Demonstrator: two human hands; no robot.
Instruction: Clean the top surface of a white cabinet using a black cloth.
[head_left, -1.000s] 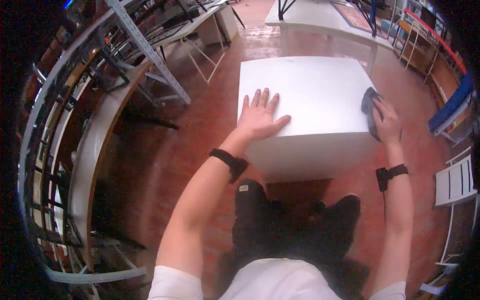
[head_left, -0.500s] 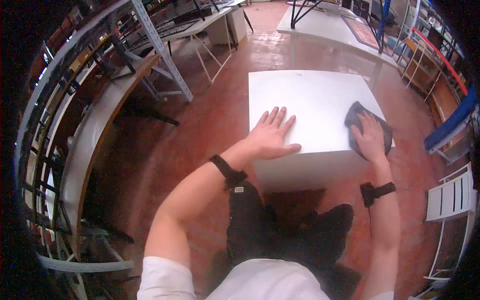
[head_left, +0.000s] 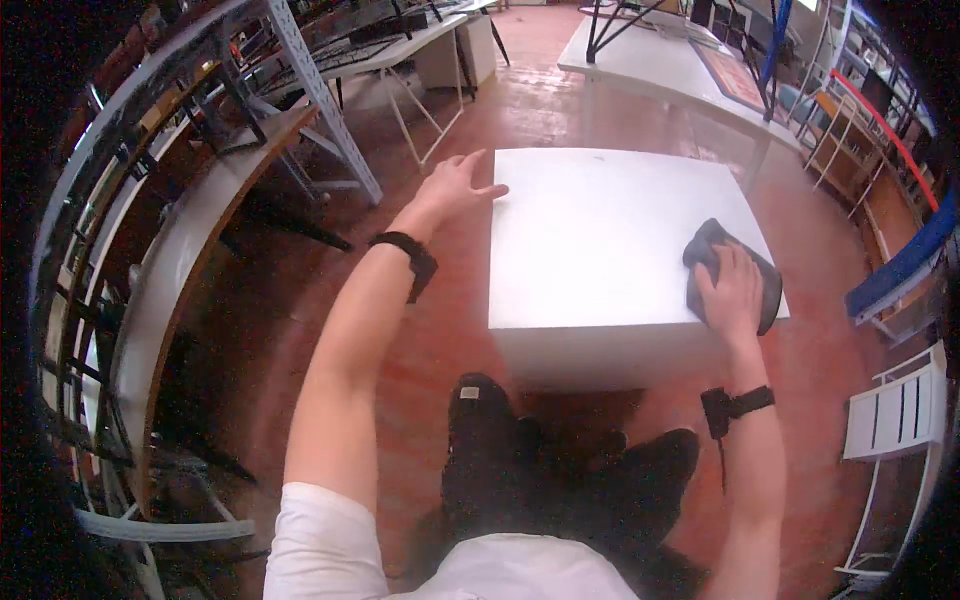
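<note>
Dark cloth [head_left: 708, 240] lies bunched on the near right part of the top of the white box [head_left: 590, 250], reaching its right edge by the near corner. Our right grip [head_left: 735, 290] rests over it, fingers close together and thumb apart; we cannot tell whether they pinch the fabric or only press on it. Our left grip [head_left: 452, 187] is at the box's left edge, towards the far corner, spread with the thumb pointing in over the top; what the fingertips meet there we cannot make out. We wear a black strap on the left wrist [head_left: 412, 262] and another on the right wrist [head_left: 735, 405]. The box stands on the red floor [head_left: 440, 300] just ahead of our dark trousers [head_left: 570, 480]. Beyond it is a white counter [head_left: 660, 55], and a white slatted rack [head_left: 895, 410] stands to our right
</note>
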